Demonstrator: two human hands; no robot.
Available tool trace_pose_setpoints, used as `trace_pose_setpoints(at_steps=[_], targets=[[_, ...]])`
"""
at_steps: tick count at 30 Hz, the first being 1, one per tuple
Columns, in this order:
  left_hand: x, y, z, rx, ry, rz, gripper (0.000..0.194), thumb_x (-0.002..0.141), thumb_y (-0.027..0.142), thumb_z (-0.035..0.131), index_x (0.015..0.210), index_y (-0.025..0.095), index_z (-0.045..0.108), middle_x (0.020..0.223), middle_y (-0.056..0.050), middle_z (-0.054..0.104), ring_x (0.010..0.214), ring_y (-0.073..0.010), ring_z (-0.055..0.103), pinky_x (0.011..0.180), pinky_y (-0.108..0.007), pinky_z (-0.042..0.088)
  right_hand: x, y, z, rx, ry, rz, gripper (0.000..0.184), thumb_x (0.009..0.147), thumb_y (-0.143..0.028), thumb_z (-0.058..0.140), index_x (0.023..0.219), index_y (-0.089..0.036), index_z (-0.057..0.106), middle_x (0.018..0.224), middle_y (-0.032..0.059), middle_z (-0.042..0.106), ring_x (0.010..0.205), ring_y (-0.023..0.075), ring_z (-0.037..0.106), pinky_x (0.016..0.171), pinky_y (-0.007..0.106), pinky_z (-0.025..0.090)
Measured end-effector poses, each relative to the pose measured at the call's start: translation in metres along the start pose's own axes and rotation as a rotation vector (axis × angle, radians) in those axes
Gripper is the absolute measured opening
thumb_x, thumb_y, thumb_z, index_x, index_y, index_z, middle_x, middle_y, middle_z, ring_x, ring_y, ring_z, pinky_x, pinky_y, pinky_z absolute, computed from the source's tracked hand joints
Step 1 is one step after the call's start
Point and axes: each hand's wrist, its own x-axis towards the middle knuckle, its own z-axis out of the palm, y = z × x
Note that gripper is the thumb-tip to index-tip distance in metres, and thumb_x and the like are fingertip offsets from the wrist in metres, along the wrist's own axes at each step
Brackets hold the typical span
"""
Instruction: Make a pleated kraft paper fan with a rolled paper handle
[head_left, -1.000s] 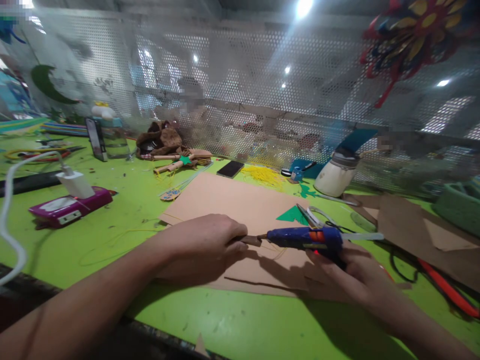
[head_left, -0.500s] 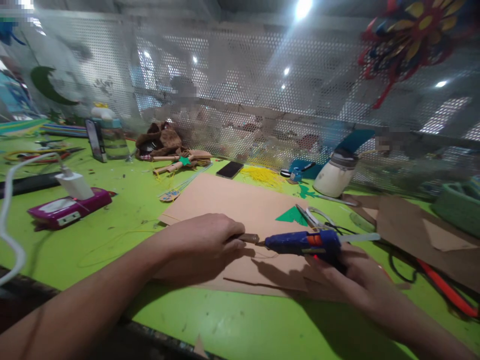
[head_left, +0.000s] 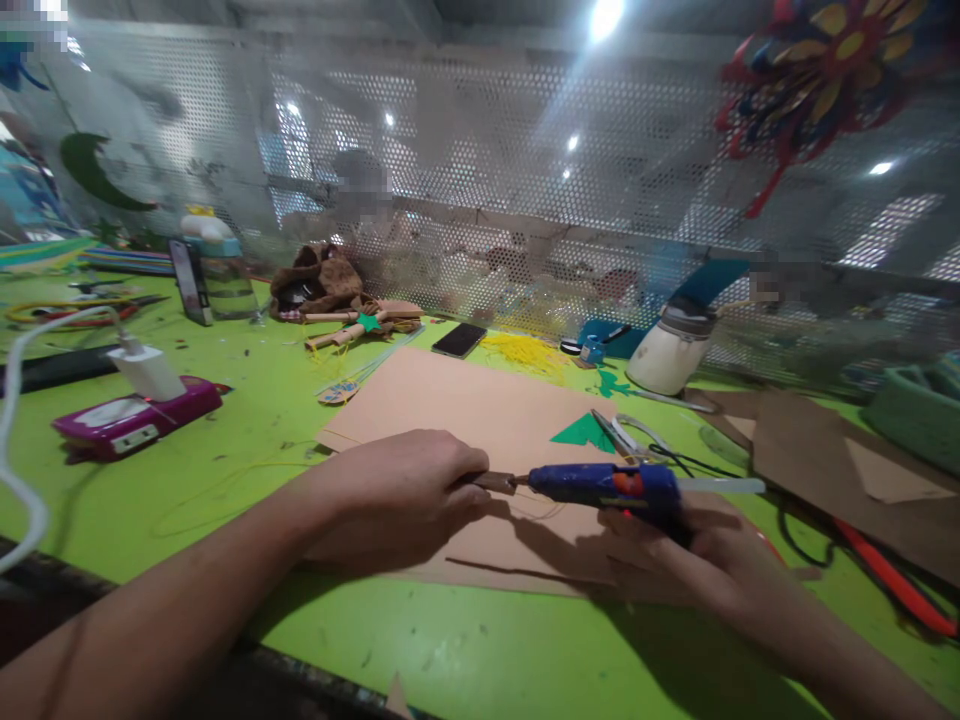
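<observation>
Over a large brown cardboard sheet (head_left: 450,400), my left hand (head_left: 420,480) is closed round a small brown rolled-paper tube (head_left: 496,482), whose end sticks out to the right. My right hand (head_left: 697,550) grips a blue hot glue gun (head_left: 600,485) with a clear glue stick (head_left: 724,486) out of its back. The gun's nozzle points left and meets, or nearly meets, the tube's end. Behind the gun lie a green paper piece (head_left: 583,434) and scissors (head_left: 630,437). A thin yellow thread hangs under the tube.
On the green table (head_left: 420,650) a purple power strip (head_left: 142,415) with a white charger stands left. At the back are a phone (head_left: 459,340), yellow shreds (head_left: 525,352), a blue paint jar (head_left: 592,350) and a white jar (head_left: 670,352). Cardboard scraps (head_left: 810,450) and an orange-handled tool (head_left: 892,575) lie right.
The tube in my left hand has tipped slightly, its free end a little lower. The glue gun has shifted only slightly. Other things stay in place.
</observation>
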Motion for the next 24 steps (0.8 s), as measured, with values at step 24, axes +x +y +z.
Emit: trace_pose_setpoints(at_steps=[24], targets=[[0.002,-0.004,0.002,-0.005,0.003,0.014,0.039,0.092,0.05,0.035,0.086,0.025,0.063,0.08,-0.004,0.067,0.061,-0.0161,0.052,0.05,-0.028,0.029,0.001,0.009,0.002,-0.088,0.015,-0.118,0.038,0.087,-0.036,0.048,0.052,-0.023,0.052,0.065,0.0062,0.068,0.054,0.0201,0.062,0.052,0.03,0.052]])
